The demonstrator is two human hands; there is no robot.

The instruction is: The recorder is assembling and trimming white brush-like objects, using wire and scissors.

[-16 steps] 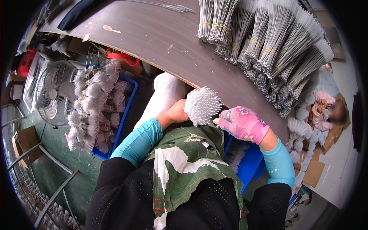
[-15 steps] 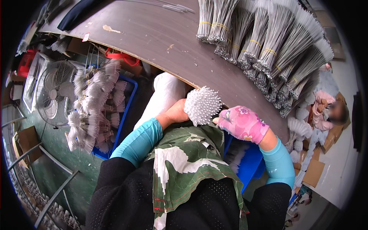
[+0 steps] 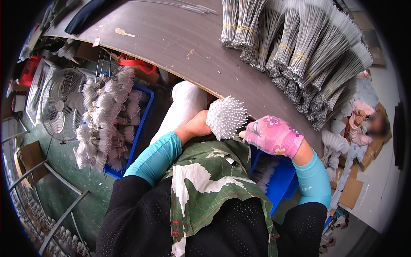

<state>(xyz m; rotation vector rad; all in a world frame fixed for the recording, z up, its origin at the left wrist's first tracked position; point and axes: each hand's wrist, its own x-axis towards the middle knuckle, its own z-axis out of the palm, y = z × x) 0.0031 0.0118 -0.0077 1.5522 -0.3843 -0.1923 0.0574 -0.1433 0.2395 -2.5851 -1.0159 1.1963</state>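
Brown, flat worktable (image 3: 162, 43) sweeps across twelve o'clock, bearing at two o'clock silver wire bundles (image 3: 295, 58); yellow bands show on several, so those look done. At nine, pale bristly bundles (image 3: 105, 107) sit in a blue plastic crate (image 3: 144, 113). At four, the pink-floral-gloved right hand (image 3: 272, 138) curls its fingers in near the white, bead-tipped domed bundle (image 3: 226, 119) at centre; whether they grip anything, I cannot tell. The bare left hand (image 3: 198, 124) wraps the dome's nine-o'clock side; showing no band, this one seems part-way, though its stems are hidden.

Right hand (image 3: 272, 136) in pink flowered glove (image 3: 279, 139); teal sleeves (image 3: 155, 153); black perforated top (image 3: 139, 214); green-white patterned apron (image 3: 214, 171), red stitching (image 3: 176, 222).
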